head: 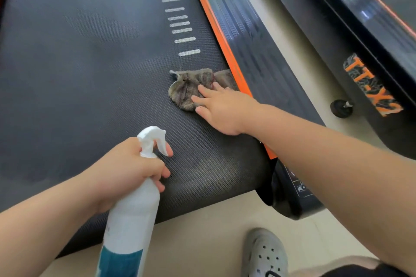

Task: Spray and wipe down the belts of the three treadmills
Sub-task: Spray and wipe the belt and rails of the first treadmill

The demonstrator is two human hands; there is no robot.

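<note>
Okay, the grey cloth lies bunched on the belt, right side, touching the orange edge strip. Your R hand presses it w/ flat, straight fingers. Nearer, your L hand is wrapped round the neck of the white spray bottle, forefinger at the trigger. Grey clog on the floor, near right.

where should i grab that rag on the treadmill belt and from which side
Probably pinch the rag by the bunched folds of its left half, coming from above. It lies crumpled low on the belt, the right hand presses flat on its right part, and the orange side strip crowds that edge.
</note>
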